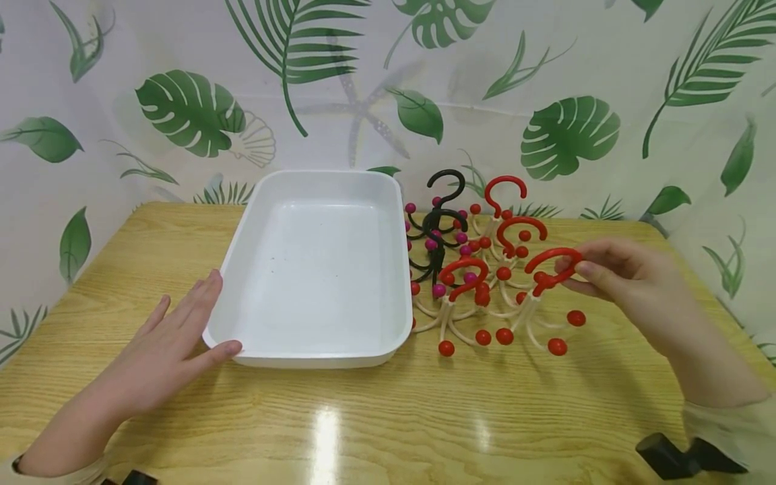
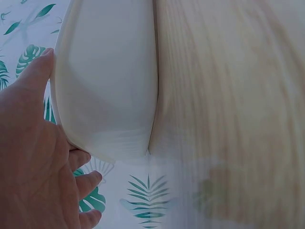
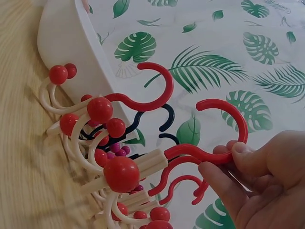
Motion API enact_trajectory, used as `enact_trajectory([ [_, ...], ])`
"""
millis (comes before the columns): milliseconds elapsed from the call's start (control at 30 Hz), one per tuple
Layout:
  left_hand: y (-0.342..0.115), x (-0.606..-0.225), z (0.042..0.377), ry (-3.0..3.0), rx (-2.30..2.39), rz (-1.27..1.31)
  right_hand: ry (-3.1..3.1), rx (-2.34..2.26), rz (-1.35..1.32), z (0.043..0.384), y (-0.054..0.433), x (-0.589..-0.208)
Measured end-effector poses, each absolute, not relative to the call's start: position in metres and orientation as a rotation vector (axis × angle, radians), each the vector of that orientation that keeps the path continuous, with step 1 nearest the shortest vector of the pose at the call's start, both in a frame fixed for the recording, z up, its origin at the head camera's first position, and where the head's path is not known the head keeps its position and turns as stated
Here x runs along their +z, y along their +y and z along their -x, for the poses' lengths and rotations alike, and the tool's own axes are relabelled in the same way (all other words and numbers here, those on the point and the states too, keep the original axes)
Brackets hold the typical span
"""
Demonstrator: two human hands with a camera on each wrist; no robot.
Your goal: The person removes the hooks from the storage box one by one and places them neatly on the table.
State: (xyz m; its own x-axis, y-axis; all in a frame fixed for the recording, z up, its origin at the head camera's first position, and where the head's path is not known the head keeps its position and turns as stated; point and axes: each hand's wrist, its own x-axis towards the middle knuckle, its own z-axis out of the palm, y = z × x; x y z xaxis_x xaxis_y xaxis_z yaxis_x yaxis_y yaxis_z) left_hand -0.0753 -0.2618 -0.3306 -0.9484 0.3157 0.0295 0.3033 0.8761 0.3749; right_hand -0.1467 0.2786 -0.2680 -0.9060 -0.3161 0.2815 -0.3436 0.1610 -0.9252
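Note:
A white rectangular tray (image 1: 321,269) lies on the table. My left hand (image 1: 176,337) rests at its front left corner, fingers straight along the outer wall and thumb at the rim; the left wrist view shows the fingertips (image 2: 46,53) against the tray's side. My right hand (image 1: 636,289) pinches the red hook of a multi-arm hook hanger (image 1: 554,263) between thumb and fingers. That hanger has cream curved arms tipped with red balls. In the right wrist view the pinched hook (image 3: 224,155) stands in front of the other hangers, which partly overlap.
More red-and-cream hook hangers (image 1: 463,269) crowd the tray's right side. Two black ones (image 1: 447,188) with magenta balls stand behind them, near the leaf-patterned wall cloth (image 1: 364,81). The wooden table (image 1: 364,417) carries everything.

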Motion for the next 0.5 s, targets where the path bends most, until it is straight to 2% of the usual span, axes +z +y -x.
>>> enact_trajectory([
  [500,-0.262,-0.330,0.076,3.010,0.577,-0.503,-2.507,1.870,-0.630,0.150,0.275,-0.282],
])
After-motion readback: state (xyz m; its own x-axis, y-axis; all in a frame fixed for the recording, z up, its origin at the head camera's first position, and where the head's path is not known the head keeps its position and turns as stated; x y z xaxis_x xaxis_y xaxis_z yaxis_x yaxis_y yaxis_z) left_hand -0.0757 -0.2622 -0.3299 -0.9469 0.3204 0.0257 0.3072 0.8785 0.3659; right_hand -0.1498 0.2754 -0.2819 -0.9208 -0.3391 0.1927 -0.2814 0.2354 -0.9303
